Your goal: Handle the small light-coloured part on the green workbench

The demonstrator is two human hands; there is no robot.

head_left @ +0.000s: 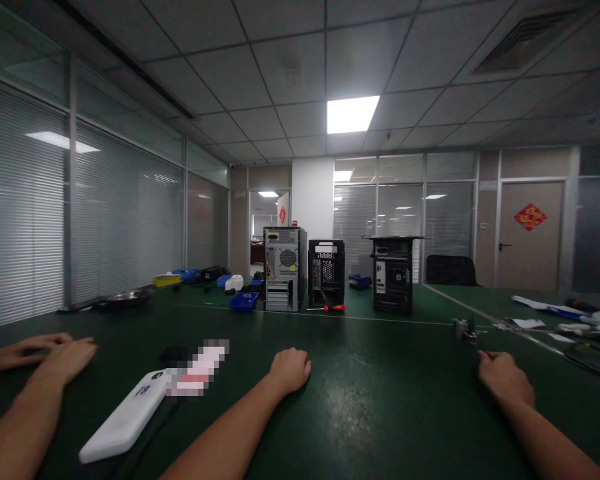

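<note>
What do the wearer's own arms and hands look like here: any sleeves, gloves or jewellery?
The left hand and right hand are bare, with no gloves, rings or watch visible. Both forearms are uncovered, and no sleeve shows down to the bottom edge of the picture.

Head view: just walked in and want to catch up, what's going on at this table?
Nothing is being handled. The person's left hand lies fisted on the green table, beside a white device; the right hand rests near a small metal part. Another person's hands rest at far left. Three computer cases stand farther back.
</note>
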